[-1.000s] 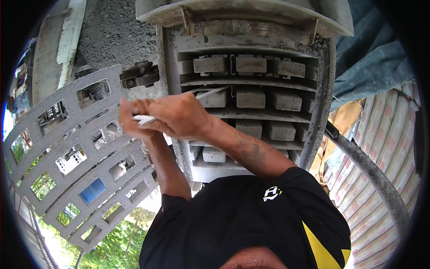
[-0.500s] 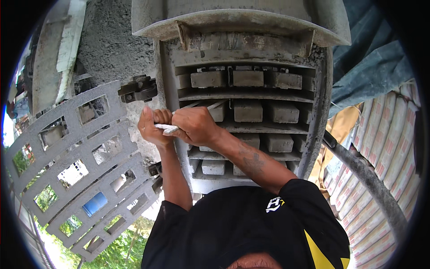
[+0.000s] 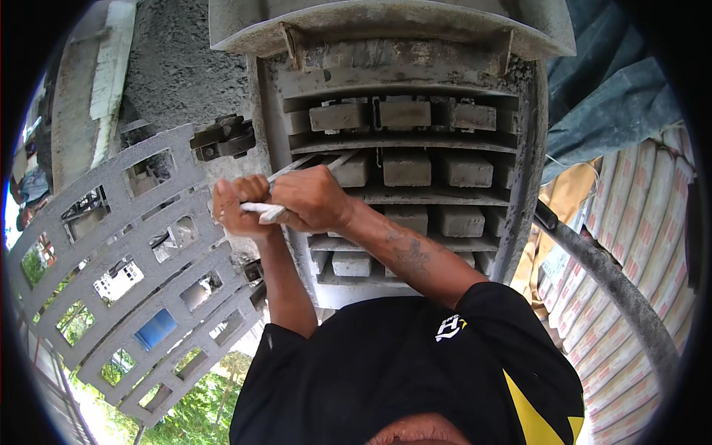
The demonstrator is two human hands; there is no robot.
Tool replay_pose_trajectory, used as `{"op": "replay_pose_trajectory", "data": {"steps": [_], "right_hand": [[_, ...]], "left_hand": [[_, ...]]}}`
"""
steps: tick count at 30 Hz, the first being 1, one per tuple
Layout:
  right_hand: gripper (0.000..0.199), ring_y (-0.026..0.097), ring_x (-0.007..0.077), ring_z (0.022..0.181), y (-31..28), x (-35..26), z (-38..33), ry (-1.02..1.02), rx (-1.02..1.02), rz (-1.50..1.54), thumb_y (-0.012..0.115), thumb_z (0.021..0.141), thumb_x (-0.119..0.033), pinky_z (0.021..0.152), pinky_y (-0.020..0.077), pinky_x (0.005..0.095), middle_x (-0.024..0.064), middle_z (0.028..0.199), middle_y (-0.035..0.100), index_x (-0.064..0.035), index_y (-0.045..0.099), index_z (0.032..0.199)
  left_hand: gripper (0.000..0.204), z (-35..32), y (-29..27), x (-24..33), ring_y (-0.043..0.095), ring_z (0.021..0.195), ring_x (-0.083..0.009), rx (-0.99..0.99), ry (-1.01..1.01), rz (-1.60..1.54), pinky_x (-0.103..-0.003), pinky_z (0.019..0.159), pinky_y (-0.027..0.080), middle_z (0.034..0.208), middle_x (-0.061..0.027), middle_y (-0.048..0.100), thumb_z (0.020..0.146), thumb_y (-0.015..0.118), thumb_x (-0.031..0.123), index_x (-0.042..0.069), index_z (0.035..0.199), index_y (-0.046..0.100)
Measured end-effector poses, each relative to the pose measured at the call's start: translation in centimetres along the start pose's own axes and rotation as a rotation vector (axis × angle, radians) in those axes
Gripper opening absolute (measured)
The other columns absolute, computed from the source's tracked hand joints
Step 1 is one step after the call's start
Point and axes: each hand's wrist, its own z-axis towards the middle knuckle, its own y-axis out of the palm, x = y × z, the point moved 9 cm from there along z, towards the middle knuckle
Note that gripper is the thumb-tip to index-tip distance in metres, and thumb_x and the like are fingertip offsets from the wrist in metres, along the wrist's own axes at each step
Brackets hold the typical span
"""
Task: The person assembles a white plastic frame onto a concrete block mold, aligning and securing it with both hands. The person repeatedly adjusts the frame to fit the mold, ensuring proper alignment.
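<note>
My left hand and my right hand are closed side by side on a white cord. Its short end sticks out between the fists. Two pale lengths run from behind my hands into the second opening of a grey, dust-coated metal frame. Rows of rectangular grey blocks sit in this frame between horizontal plates. My right forearm passes in front of the lower rows and hides some blocks. Where the cord's far end is fastened I cannot tell.
On the left, a grey grid-like metal door hangs swung out by a dark hinge. A curved metal lip juts out above. A thick dusty pipe, stacked printed sacks and a blue-green tarp are on the right.
Both fists have shifted slightly left and a little towards me relative to the frame, still gripping the cord. The whole view has tilted, so the frame appears higher.
</note>
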Motion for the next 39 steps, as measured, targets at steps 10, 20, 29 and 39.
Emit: {"op": "replay_pose_trajectory", "data": {"steps": [10, 20, 29, 39], "right_hand": [[0.029, 0.053, 0.0297, 0.053, -1.8, 2.4, -1.1, 0.061, -0.058, 0.057, 0.065, 0.080, -0.027, 0.047, 0.0418, 0.0371, 0.0099, 0.060, 0.048, -0.0054, 0.050, 0.068], [0.024, 0.051, 0.0208, 0.050, -9.2, -8.7, 2.0, -0.039, -0.017, -0.200, 0.066, 0.075, -0.025, 0.044, 0.0401, 0.0326, 0.0035, 0.060, 0.045, -0.0078, 0.051, 0.069], [0.014, 0.055, 0.0140, 0.058, -12.5, -23.5, 3.2, -0.274, 0.074, -0.360, 0.062, 0.073, -0.022, 0.051, 0.0448, 0.0278, -0.0010, 0.062, 0.046, -0.0124, 0.052, 0.073], [0.015, 0.058, 0.0188, 0.060, -15.0, -14.8, 0.4, -0.320, 0.326, -0.593, 0.067, 0.068, -0.020, 0.053, 0.0461, 0.0324, 0.0008, 0.063, 0.053, -0.0113, 0.055, 0.070]], "left_hand": [[0.035, -0.7, 1.6, -2.3, 0.021, 0.037, -0.0095, 0.062, -0.029, 0.088, -0.028, 0.039, 0.021, 0.044, -0.0012, 0.028, 0.097, 0.036, 0.015, 0.010, 0.063, 0.030], [0.023, -4.0, 11.6, 2.4, 0.031, 0.049, -0.0117, -0.115, -0.172, -0.113, -0.029, 0.053, 0.032, 0.055, -0.0013, 0.032, 0.095, 0.038, 0.016, 0.006, 0.074, 0.037], [0.020, -6.9, 20.7, 14.1, 0.032, 0.055, -0.0110, -0.430, -0.073, -0.310, -0.031, 0.061, 0.031, 0.059, 0.0028, 0.032, 0.096, 0.039, 0.019, 0.009, 0.079, 0.045], [0.017, -3.7, 22.1, 3.5, 0.038, 0.061, -0.0131, -0.524, -0.040, -0.342, -0.035, 0.067, 0.039, 0.066, -0.0014, 0.037, 0.096, 0.045, 0.020, 0.005, 0.089, 0.047]]}}
